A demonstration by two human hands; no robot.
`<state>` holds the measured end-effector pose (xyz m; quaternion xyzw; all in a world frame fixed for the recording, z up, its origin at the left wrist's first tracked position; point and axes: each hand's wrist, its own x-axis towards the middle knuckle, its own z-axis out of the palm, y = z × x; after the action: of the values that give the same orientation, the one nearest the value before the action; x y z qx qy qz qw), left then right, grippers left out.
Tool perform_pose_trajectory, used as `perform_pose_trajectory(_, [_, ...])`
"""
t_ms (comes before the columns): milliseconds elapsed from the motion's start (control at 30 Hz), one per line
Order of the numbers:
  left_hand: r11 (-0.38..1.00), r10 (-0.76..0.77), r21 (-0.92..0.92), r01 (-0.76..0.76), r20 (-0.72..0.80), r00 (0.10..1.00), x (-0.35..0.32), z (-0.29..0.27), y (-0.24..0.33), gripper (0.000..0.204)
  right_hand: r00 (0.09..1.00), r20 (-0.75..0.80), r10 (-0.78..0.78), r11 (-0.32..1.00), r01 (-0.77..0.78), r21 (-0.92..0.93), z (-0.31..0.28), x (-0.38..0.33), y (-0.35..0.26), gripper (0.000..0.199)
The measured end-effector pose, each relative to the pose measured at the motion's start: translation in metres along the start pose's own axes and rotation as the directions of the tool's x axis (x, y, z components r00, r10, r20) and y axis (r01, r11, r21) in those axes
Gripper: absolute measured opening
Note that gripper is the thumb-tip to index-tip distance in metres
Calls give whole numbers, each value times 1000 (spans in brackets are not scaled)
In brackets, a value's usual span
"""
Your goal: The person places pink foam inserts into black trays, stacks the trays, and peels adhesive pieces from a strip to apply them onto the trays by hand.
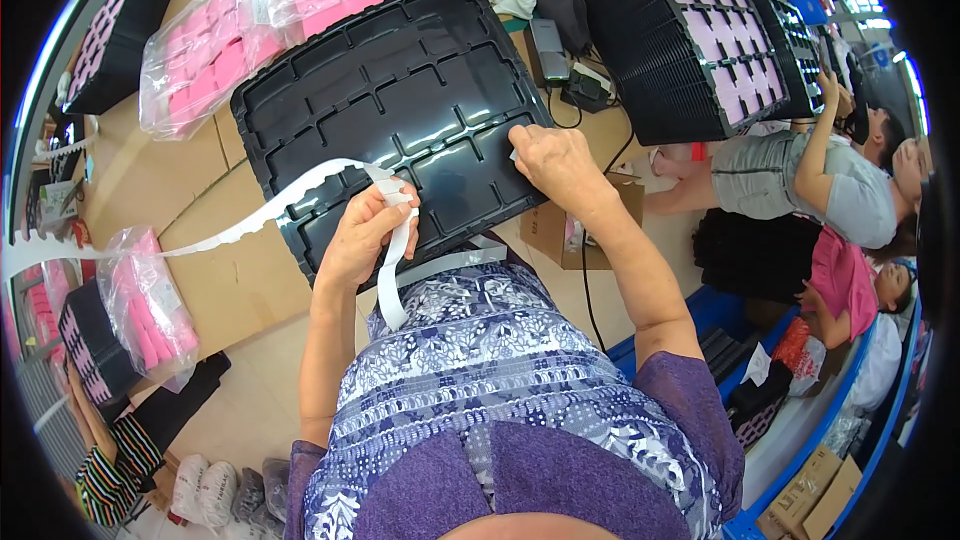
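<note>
A large black plastic tray (350, 60) with raised cross-shaped ribs lies in front of me, tilted a little. Over its left part runs a long white paper strip (270, 208) with one scalloped edge, trailing off to the far left. My left hand (368, 232) is closed on this strip near the tray's front edge, and a loose end hangs down toward my apron. At the tray's right side my right hand (560, 166) is closed, its fingertips touching the surface. A bit of white shows at those fingertips; what it is I cannot make out.
Pink pieces in clear bags (215, 40) lie behind and left of the tray. Stacked black trays with pink inserts (690, 50) stand at the back right, near a grey box-shaped device (548, 48) and cables. An open carton (575, 230) sits right. Other people work on both sides.
</note>
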<state>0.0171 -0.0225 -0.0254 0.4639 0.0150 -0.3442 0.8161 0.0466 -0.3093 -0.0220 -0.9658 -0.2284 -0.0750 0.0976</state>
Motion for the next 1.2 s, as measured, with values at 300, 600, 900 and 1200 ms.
perform_pose_trajectory(300, [998,-55,10,56,-46,997,-3,0,-1,13,989,-19,-145,987,146,73,0,-5,4,15])
perform_pose_trajectory(600, [995,30,99,-9,-216,976,-9,12,9,20,750,360,555,-369,-166,915,-22,-72,57,18])
perform_pose_trajectory(900, [978,111,203,-50,-299,948,4,35,27,17,503,12,864,504,-863,-29,128,-309,183,23])
perform_pose_trajectory(1200, [980,124,183,-82,-227,966,7,50,31,14,698,-58,714,522,-475,709,-42,-80,40,29])
